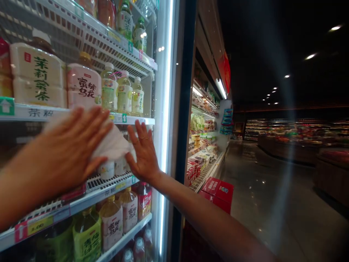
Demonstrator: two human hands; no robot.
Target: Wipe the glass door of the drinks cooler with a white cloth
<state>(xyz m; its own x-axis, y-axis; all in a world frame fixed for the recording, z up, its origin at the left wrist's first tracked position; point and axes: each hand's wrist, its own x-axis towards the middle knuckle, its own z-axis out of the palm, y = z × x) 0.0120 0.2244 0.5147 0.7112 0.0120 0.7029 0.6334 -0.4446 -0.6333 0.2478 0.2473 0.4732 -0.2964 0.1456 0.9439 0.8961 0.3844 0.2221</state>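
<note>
My left hand [79, 142], blurred, lies flat over a white cloth [113, 143] and presses it against the glass door of a drinks cooler. Its fingers are stretched out, and part of the cloth sticks out beyond them. To the right, my right hand [143, 151] rests on the same glass with its fingers spread, holding nothing. Behind the glass, near my fingers, stand a large pink-labelled bottle [84, 82] and several small pale-yellow bottles [124, 92].
A lit strip [166, 109] runs down the cooler's right edge beside a dark frame [185, 91]. Past it are an open chilled display [203, 145] and a red box [216, 193] near the floor [253, 189]. Shop counters [289, 145] stand farther back.
</note>
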